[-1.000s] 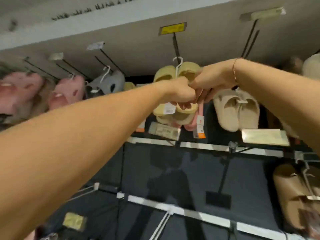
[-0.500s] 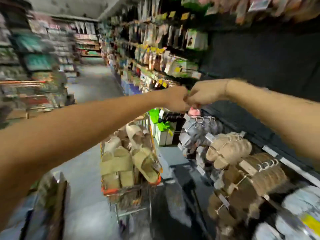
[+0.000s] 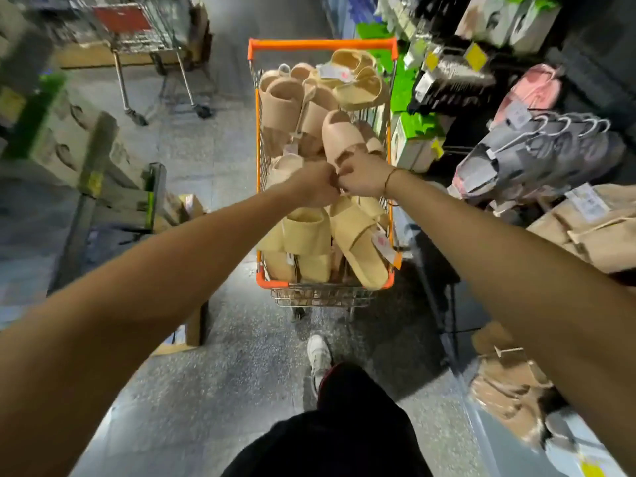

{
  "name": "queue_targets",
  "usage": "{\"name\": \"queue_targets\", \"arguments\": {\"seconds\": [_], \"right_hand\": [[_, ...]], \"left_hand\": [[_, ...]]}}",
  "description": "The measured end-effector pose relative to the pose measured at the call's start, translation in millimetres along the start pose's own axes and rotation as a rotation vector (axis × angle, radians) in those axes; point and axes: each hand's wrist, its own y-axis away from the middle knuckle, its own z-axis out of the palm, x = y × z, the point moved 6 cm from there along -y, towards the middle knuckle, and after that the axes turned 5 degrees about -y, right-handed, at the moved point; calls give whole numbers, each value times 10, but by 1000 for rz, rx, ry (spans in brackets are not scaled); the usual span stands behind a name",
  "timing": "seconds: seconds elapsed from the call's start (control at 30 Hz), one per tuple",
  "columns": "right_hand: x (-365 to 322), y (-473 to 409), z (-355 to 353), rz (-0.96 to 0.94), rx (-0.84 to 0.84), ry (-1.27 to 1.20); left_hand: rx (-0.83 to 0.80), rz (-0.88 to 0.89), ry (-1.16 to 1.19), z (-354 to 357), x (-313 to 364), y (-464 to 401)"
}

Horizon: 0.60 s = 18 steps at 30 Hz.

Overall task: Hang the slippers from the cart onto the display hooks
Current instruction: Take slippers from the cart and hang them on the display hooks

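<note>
Both fists, left hand (image 3: 318, 187) and right hand (image 3: 361, 175), held knuckle-to-knuckle over cart (image 3: 323, 44), contents unclear; piled slippers (image 3: 340, 139) may tangle on lifting.

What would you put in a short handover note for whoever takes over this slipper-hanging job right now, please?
Left hand: fingers curled, knuckles against the right hand; whether it holds anything is hidden.
Right hand: grips the heel of a pink slipper above the cart.
Cart: piled with tan and yellow slippers.
Display hooks on the right carry grey slippers.
Done: the pink slipper is gripped.
Left: lift it out, hang it, then empty the cart.
</note>
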Motion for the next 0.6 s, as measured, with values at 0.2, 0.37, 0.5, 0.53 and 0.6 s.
{"name": "queue_targets", "arguments": {"seconds": [0.2,0.37,0.5,0.53,0.6], "right_hand": [[175,-545,693,-36,-28,-453],[-22,-658,1112,-177,49,-504],[27,-798,1190,-175,86,-488],[48,-827,1192,-161,84,-477],[112,-899,1213,-127,96,-490]], "left_hand": [[365,-347,295,493,-965,117],[374,-267,513,854,-1174,532],[410,-270,444,809,-1330,376],[403,-286,408,808,-1368,327],[381,-254,372,814,-1372,242]]}}
